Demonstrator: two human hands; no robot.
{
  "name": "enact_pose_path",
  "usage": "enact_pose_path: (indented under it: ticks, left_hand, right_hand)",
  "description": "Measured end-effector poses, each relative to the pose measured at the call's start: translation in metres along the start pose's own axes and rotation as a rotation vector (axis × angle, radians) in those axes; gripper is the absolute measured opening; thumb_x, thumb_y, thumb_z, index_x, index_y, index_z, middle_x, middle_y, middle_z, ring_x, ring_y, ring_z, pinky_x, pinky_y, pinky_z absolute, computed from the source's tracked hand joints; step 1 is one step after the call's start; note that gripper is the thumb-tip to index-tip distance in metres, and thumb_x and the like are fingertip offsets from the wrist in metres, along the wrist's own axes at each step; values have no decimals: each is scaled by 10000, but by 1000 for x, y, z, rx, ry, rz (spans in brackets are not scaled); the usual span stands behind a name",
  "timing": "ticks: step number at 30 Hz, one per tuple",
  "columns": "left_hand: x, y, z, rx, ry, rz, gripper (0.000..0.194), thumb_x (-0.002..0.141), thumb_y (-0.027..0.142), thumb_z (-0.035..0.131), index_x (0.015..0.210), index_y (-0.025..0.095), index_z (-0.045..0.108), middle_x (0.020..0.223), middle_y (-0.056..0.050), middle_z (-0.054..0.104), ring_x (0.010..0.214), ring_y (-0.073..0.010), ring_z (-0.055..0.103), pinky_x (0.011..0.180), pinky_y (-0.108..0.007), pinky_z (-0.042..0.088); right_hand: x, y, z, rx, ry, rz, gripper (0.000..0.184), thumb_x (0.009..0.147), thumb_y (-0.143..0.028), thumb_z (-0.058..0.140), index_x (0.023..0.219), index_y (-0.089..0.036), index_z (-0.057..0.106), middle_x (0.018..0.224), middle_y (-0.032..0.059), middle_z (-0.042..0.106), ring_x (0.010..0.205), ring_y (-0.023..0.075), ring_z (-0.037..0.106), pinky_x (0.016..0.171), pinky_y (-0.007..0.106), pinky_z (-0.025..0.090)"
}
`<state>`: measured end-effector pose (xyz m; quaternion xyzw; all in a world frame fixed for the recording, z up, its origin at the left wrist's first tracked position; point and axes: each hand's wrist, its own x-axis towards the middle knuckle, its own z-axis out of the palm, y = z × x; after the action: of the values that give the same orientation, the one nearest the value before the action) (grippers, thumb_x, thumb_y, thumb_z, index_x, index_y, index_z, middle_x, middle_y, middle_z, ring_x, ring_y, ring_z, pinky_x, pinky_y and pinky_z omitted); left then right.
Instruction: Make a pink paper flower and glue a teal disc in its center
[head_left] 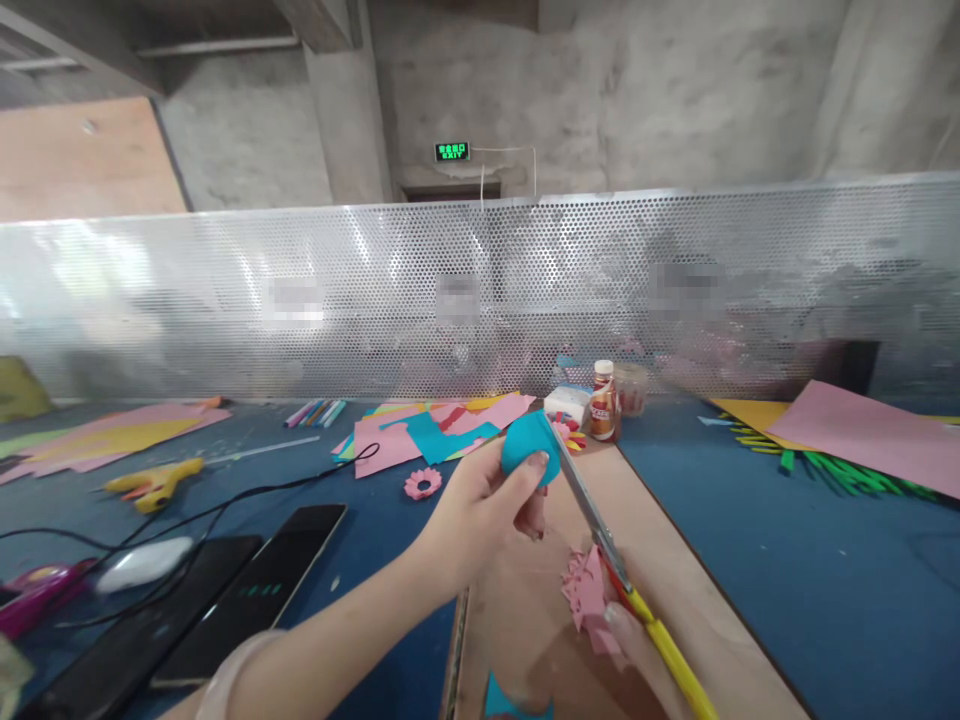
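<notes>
My left hand (484, 505) pinches a rounded piece of blue paper (525, 447) between thumb and fingers, above the wooden board. Coming from the lower right, scissors (592, 515) with yellow and red handles meet the right edge of that paper. My right hand (637, 640) grips them; part of it is blurred and hidden behind the handles. Crumpled pink paper scraps (589, 600) lie below the blades. A blue offcut (504, 698) rests at the board's near end. To the left of my left hand sits a pink paper flower (422, 484) with a hole in its middle.
Coloured paper sheets (375, 445) lie behind my hands. A brown bottle (603, 405) and white box (568, 403) stand at the back. Leftward are a yellow glue gun (154, 483), cables and a phone (259, 590). Green paper strips (847, 472) lie right. A perforated metal screen (360, 300) closes the back.
</notes>
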<state>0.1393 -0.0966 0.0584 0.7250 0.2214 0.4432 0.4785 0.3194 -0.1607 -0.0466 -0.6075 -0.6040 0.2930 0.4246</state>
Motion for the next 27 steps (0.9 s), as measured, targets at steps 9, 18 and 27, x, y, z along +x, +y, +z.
enact_pose_path:
  ticks: [9,18,27]
  left_hand:
    - [1,3,-1,-34,-12,-29,245,824,288,424,607,175,445,435,58,465,412,-77,443,494,-218,414]
    - [-1,0,2,-121,-29,-25,292,861,339,385,649,162,482,470,34,495,440,-85,463,485,-216,399]
    - [2,-4,8,-160,0,-71,315,864,351,371,629,166,469,436,40,480,391,-84,455,437,-212,374]
  right_hand:
    - [51,12,29,77,-118,202,405,917,-381,353,680,-106,532,515,-28,481,424,49,460,429,166,416]
    - [37,-8,21,32,-110,207,336,913,-342,379,734,-107,539,615,-8,523,509,63,496,485,184,443]
    - [-26,-37,-19,-23,-29,23,232,887,-314,442,1010,-140,533,955,62,539,777,122,536,673,273,486]
